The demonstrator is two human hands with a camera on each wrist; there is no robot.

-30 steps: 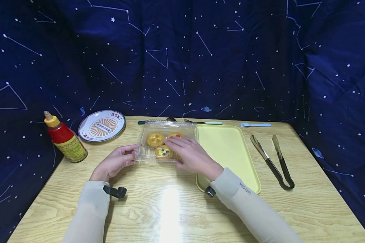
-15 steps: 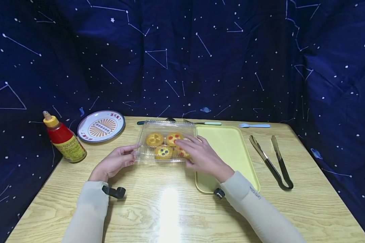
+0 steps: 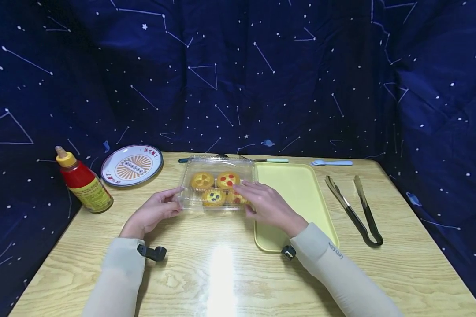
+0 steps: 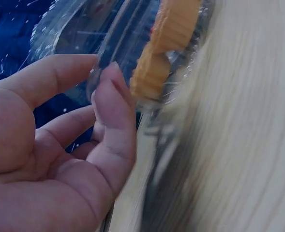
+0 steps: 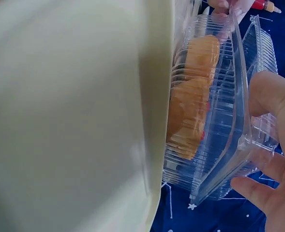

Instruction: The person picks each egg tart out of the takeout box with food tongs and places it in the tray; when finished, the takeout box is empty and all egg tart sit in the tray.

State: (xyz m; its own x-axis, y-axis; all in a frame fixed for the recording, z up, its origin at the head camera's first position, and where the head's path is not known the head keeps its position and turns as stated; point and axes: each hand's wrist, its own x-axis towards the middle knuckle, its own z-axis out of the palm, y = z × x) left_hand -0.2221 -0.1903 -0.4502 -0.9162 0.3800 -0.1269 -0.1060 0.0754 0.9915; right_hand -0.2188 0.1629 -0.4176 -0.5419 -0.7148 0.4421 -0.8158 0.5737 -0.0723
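Left of tray (image 3: 295,198), left hand (image 3: 155,210) pinching clear box (image 3: 222,165); right hand (image 3: 270,205) touching it, spread; light pressing probably working best.

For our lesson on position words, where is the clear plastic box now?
In the head view, the clear plastic box is between the left hand and right hand, just left of the yellow tray.

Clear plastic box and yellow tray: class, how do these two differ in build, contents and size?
The clear plastic box is see-through and deep; the yellow tray is opaque and shallow. The box contains round pastries; no food shows on the tray. In the head view, the tray reaches farther toward the person than the box. Both look roughly rectangular.
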